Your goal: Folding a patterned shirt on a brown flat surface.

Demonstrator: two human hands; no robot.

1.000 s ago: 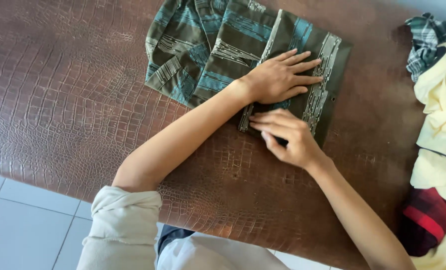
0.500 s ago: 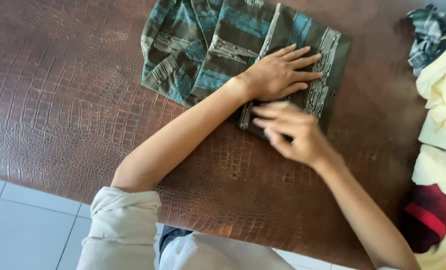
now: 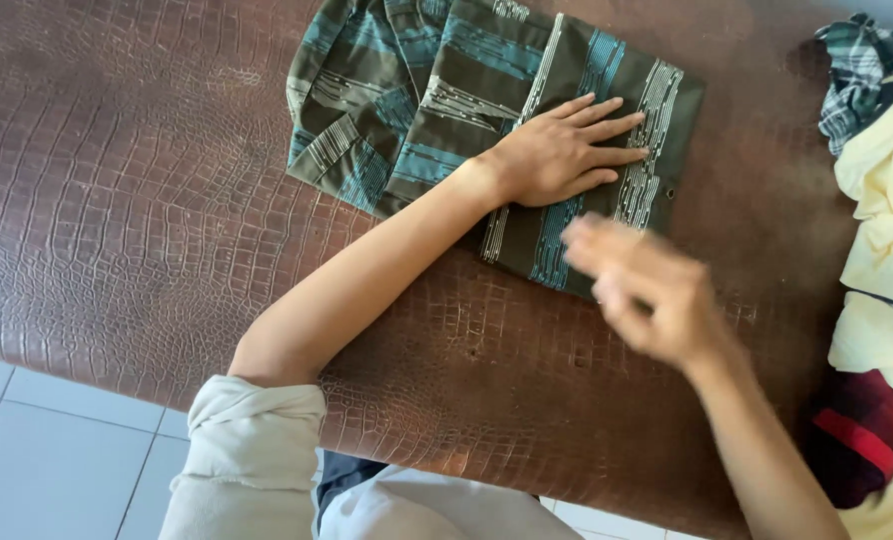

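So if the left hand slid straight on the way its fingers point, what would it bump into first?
The left hand lies flat on the folded green shirt, fingers pointing right. It would cross the shirt's edge onto bare brown table; the clothes pile is next.

I see left sleeve (image 3: 250,455): cream cloth, rolled above elbow | right forearm (image 3: 767,455): bare | both hands without rings

One folded green patterned garment (image 3: 487,90), two hands, left (image 3: 562,150) and right (image 3: 647,290); three garments heaped aside: plaid (image 3: 857,70), yellow (image 3: 892,230), red (image 3: 857,440).
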